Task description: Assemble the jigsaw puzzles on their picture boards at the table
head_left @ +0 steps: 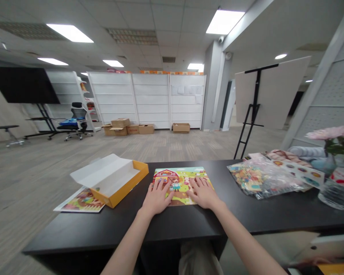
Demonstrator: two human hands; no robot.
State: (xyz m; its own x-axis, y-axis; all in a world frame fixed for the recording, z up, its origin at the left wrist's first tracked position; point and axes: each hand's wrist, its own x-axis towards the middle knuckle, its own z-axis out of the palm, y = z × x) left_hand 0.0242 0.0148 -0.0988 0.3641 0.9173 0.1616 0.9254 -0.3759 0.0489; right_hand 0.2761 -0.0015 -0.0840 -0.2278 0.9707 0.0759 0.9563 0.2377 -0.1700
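A colourful farm picture sheet (176, 196) with a red barn and a small figure lies flat on the black table, in front of me. My left hand (158, 196) rests palm down on its left side, fingers spread over the barn. On the right side of the picture, my right hand (202, 192) lies flat too, its fingers apart. Neither hand grips anything. Parts of the print are hidden under both hands.
Left on the black table (114, 229) sits an open yellow box (126, 187) with a white flap, partly over another printed sheet (81, 202). To the right are a plastic bag of colourful pieces (250, 177), a sticker sheet (299, 172) and a glass vase (338, 191) with pink flowers.
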